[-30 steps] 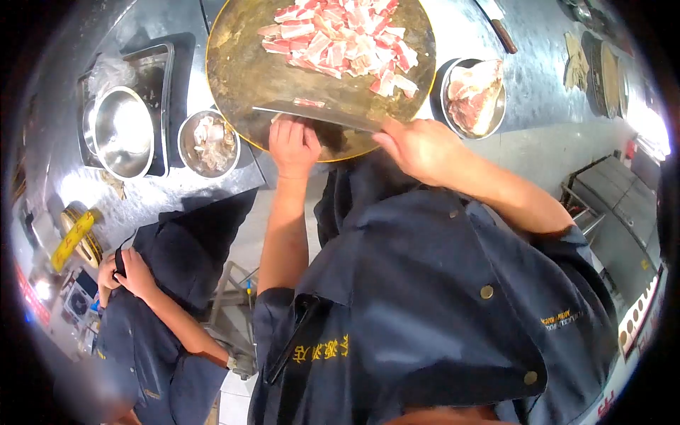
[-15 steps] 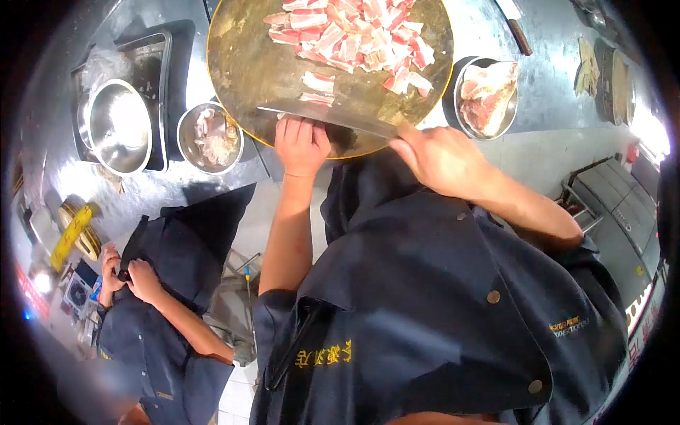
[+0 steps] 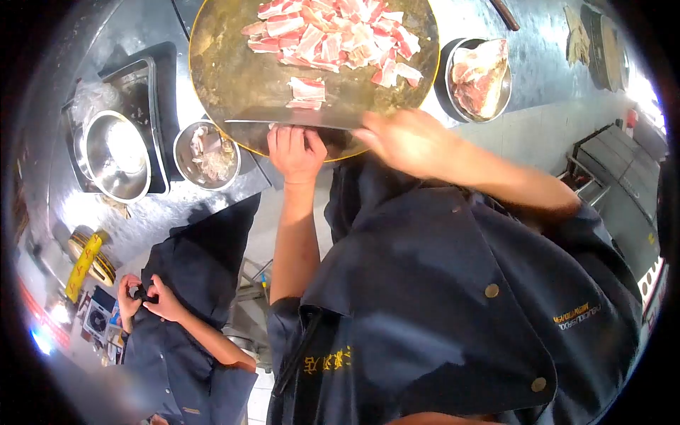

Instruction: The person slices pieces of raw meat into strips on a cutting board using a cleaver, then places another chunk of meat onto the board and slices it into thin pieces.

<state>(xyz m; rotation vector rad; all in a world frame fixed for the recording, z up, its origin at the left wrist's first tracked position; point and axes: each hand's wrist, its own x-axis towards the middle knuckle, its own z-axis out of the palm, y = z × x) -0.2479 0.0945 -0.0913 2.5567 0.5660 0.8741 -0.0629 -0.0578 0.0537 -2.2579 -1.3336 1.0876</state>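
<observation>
On the round cutting board (image 3: pixel 219 78), my right hand (image 3: pixel 411 145) grips the handle of a wide-bladed kitchen knife (image 3: pixel 301 117); the handle is hidden in the fist. The blade lies crosswise in front of my left hand (image 3: pixel 297 152). My left fingers are curled down against the board's near edge, holding a piece of meat that is mostly hidden beneath them. Just beyond the blade are a few cut meat slices (image 3: pixel 307 91). A large pile of sliced pink and white meat (image 3: pixel 340 35) covers the far part of the board.
A metal bowl with a big chunk of meat (image 3: pixel 482 78) stands right of the board. To the left are a bowl of scraps (image 3: pixel 212 157), a shiny metal bowl (image 3: pixel 117 152) and a dark tray (image 3: pixel 161 127). A co-worker's hands (image 3: pixel 159 297) hold something dark at lower left.
The knife blade has turned more level and moved slightly left with my right hand. The slices beyond it sit closer together. The whole view has shifted a little.
</observation>
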